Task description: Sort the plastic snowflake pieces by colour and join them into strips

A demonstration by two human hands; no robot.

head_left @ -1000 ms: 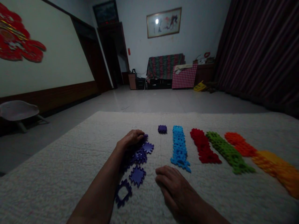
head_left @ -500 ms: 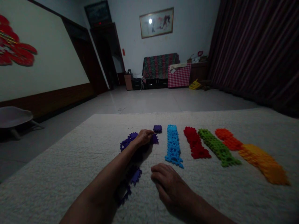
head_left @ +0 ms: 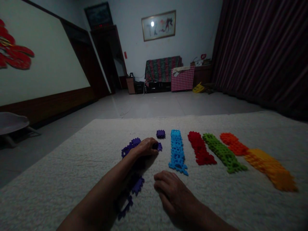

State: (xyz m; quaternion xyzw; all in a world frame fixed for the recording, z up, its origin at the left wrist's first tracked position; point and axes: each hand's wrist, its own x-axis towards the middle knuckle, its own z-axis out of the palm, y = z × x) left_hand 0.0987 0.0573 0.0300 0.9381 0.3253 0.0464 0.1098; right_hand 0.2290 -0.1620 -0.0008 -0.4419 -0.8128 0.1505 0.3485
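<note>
My left hand (head_left: 147,147) reaches across the mat with its fingers and thumb closed on a dark purple interlocking plastic piece, mostly hidden by the fingers. Just beyond the fingertips is another purple piece (head_left: 160,147), with a small purple stack (head_left: 161,133) behind it. More purple pieces (head_left: 128,149) lie left of this hand, and a solid one (head_left: 138,185) and an open-framed one (head_left: 125,208) sit beside the forearm. My right hand (head_left: 169,187) rests on the mat, fingers loosely curled together, holding nothing visible. It is nearest the front of the light blue row (head_left: 177,152).
Overlapping red (head_left: 202,149), green (head_left: 223,152), orange (head_left: 233,143) and yellow pieces (head_left: 271,168) form rows to the right on the pale mat (head_left: 79,170). A low grey seat (head_left: 13,123) stands at the left. Draped furniture (head_left: 163,69) lines the far wall.
My left hand has drawn back slightly toward me, and its fingers are more curled. My right hand stays in place. The whole view has shifted a little.
</note>
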